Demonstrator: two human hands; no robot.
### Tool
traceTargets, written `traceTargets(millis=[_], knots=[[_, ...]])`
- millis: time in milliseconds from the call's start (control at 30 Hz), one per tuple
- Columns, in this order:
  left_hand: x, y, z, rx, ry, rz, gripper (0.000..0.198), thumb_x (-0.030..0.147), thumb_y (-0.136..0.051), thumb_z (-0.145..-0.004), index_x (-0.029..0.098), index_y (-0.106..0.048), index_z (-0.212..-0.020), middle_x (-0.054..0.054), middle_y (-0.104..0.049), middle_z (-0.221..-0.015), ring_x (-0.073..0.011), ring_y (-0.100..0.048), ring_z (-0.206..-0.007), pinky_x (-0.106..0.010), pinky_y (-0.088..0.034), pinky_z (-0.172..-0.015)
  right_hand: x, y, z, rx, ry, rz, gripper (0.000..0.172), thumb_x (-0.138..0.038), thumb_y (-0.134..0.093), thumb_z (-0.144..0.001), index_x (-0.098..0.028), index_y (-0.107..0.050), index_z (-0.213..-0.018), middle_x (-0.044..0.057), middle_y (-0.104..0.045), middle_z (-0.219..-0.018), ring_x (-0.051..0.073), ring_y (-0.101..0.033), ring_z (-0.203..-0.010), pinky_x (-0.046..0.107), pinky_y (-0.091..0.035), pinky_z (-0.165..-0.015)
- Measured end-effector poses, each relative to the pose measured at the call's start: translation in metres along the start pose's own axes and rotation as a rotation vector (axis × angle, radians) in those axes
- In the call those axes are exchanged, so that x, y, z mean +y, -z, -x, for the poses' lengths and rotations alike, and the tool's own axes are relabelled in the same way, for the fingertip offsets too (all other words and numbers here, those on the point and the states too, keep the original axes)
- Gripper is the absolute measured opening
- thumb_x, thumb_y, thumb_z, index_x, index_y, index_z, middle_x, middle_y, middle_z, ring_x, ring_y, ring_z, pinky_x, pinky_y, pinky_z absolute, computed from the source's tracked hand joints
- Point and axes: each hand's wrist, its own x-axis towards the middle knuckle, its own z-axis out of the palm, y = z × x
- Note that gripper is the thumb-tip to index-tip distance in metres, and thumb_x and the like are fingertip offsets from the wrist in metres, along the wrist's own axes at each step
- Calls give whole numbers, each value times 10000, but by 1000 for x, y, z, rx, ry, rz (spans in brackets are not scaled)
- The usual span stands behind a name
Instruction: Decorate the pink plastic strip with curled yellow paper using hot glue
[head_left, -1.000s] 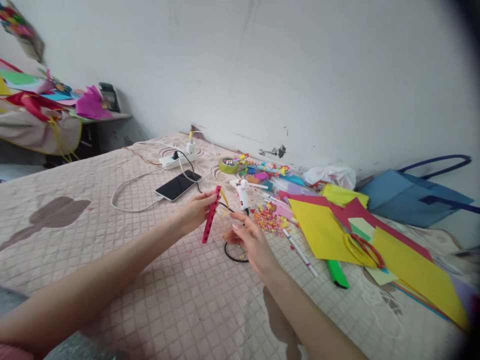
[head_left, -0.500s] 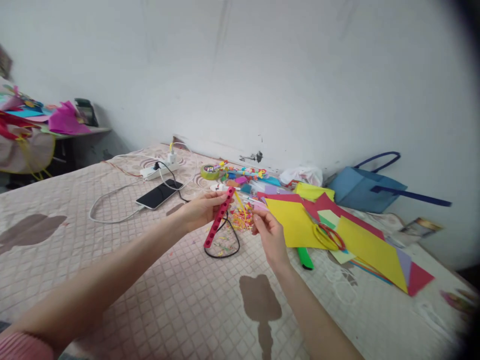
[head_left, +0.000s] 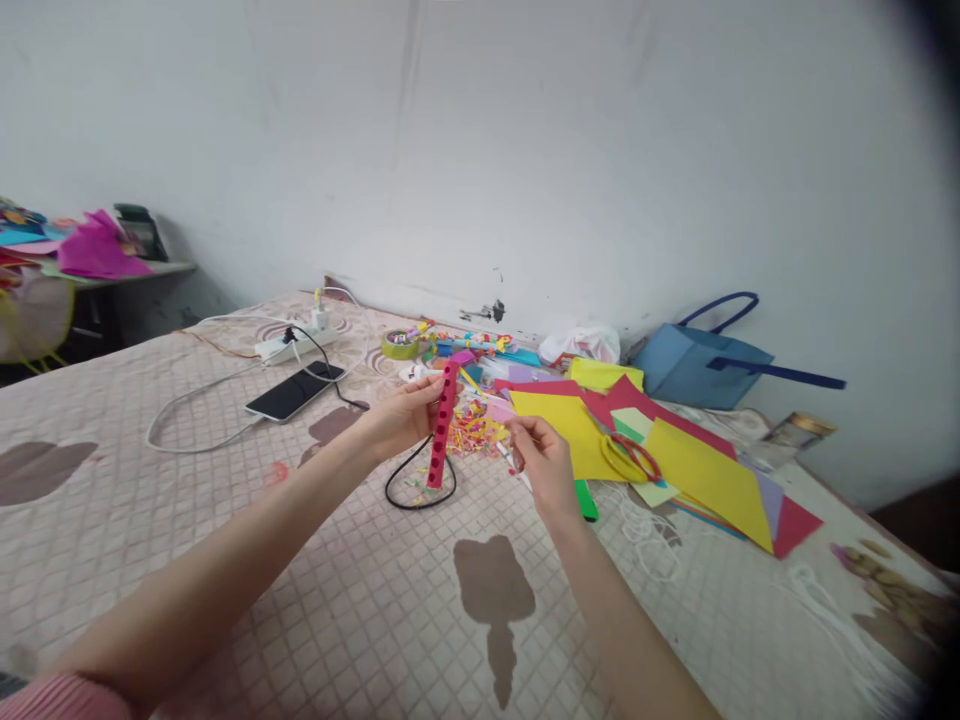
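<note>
My left hand point(head_left: 409, 412) grips a narrow pink strip point(head_left: 442, 430) with a row of dark round holes, held nearly upright over the bed cover. A thin yellow and white strip point(head_left: 480, 388) runs from beside the pink strip's upper part toward my right hand point(head_left: 538, 455). The fingers of my right hand are pinched together on a thin white stick point(head_left: 510, 458). Behind and between the hands lies a pile of small colourful paper bits point(head_left: 474, 430).
Yellow paper sheets point(head_left: 701, 470), scissors point(head_left: 634, 458) and a blue bag point(head_left: 694, 365) lie to the right. On the left are a phone point(head_left: 296, 390), a power strip point(head_left: 296, 345) and cables. Green tape point(head_left: 400, 345) sits near the wall.
The view has turned slightly right. The pink strip stands more upright, and a white stick now shows at my right hand.
</note>
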Motion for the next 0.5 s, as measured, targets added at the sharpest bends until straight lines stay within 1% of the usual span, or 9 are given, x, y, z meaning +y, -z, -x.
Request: traceTargets(millis=[100, 167, 233, 300, 400, 433, 500], knots=[[1, 8, 1, 32, 11, 20, 69, 131, -566, -824, 144, -614, -871, -33, -661, -796, -104, -626, -684, -185, -482, -597, 2, -9, 6, -52, -4, 35, 235, -392, -538, -795, -162, -582, -820, -54, -439, -568, 62, -345, -429, 202, -290, -404], [1, 12, 1, 58, 4, 29, 80, 116, -548, -832, 135, -618, -866, -35, -663, -789, -99, -625, -673, -181, -484, -590, 2, -17, 12, -86, -40, 29, 261, -415, -525, -803, -159, -576, -807, -49, -449, -579, 56, -340, -417, 203, -280, -393], [1, 16, 0, 85, -14, 40, 81, 105, -545, -830, 126, -620, -851, -36, -665, -787, -99, -623, -659, -192, -492, -592, 1, -25, 19, -164, -105, -25, 293, -444, -502, -815, -159, -560, -780, -49, -446, -569, 53, -336, -399, 202, -267, -376], [-1, 19, -1, 104, -32, 49, 67, 107, -557, -822, 123, -620, -839, -36, -666, -785, -100, -619, -647, -204, -495, -595, 0, -34, 28, -274, -180, -108, 313, -467, -484, -822, -163, -543, -769, -48, -458, -566, 53, -348, -390, 201, -271, -367], [-5, 22, -1, 120, -59, 48, 45, 116, -590, -802, 128, -620, -834, -31, -663, -787, -98, -616, -649, -198, -488, -594, -2, -46, 40, -422, -286, -210, 289, -463, -521, -803, -175, -527, -782, -64, -453, -517, 59, -361, -385, 195, -295, -372], [-7, 22, -1, 122, -68, 42, 41, 121, -600, -795, 130, -620, -830, -27, -659, -781, -95, -613, -644, -194, -484, -592, -2, -50, 44, -446, -317, -232, 274, -451, -546, -790, -177, -526, -779, -68, -449, -503, 60, -363, -388, 192, -299, -374], [-10, 21, -1, 122, -80, 30, 37, 128, -616, -784, 132, -622, -820, -18, -650, -765, -90, -606, -634, -191, -480, -590, -3, -55, 49, -454, -372, -271, 252, -421, -596, -757, -177, -533, -760, -64, -471, -515, 57, -365, -400, 186, -299, -373]])
